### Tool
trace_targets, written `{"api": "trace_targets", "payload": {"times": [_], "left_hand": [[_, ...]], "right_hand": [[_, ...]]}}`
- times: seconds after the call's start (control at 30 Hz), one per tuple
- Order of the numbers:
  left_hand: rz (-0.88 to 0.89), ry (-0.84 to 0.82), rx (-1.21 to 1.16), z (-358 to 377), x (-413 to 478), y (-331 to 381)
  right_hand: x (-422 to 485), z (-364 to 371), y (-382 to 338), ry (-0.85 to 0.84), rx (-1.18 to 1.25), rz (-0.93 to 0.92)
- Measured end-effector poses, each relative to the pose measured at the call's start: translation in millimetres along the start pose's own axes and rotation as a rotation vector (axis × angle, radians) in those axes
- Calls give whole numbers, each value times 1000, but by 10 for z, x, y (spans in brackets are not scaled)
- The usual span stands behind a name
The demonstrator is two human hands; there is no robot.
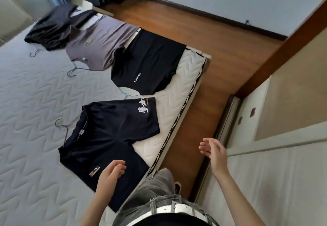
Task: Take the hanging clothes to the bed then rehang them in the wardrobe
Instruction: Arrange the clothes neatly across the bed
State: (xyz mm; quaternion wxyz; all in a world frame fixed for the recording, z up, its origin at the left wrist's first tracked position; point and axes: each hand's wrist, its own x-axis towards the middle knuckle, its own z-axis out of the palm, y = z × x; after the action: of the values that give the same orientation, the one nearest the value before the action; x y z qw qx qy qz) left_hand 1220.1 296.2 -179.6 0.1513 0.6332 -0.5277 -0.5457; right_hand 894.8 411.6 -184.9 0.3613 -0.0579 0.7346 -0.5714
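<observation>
Four garments lie along the bed [26,119]: a dark one [53,29] farthest, a grey shirt [99,48], a black shirt [146,61] reading LI-NING, and the nearest navy shirt [106,137], whose white brush script I can't read. My left hand [112,171] hovers over its hem, grip loosely curled and empty. My right hand [213,150] hangs by the wardrobe [283,110], fingers relaxed, holding nothing.

Bed [35,110]: four garments lie on it in a row along its right edge.
- Nearest shirt [109,137], at the front.
- Second shirt [146,62], behind it and apart.
- Third shirt [99,45], further back, edges meeting the second.
- Farthest garment [54,27], touching the third.

Floor [203,101]: a strip right of the bed. Wardrobe [283,101]: right of the floor strip.
</observation>
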Motion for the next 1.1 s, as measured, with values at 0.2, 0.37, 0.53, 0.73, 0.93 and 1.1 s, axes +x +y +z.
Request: {"api": "trace_targets", "payload": {"times": [0.2, 0.37, 0.53, 0.73, 0.93, 1.1], "left_hand": [[-43, -38, 8, 613, 817, 541], [7, -175, 19, 1533, 1901, 1516], [123, -407, 101, 2592, 2952, 2996], [229, -501, 192, 3496, 3643, 4181], [184, -450, 201, 4396, 4445, 4825], [109, -278, 157, 4698, 4880, 5335]], "right_hand": [[880, -358, -202, 58, 16, 41], [1770, -747, -531, 192, 92, 100], [2535, -1161, -1103, 403, 165, 124], [3323, -1393, -1628, 489, 159, 163], [4891, -1567, -2326, 424, 153, 162], [6370, -1564, -3268, 232, 60, 97]]}}
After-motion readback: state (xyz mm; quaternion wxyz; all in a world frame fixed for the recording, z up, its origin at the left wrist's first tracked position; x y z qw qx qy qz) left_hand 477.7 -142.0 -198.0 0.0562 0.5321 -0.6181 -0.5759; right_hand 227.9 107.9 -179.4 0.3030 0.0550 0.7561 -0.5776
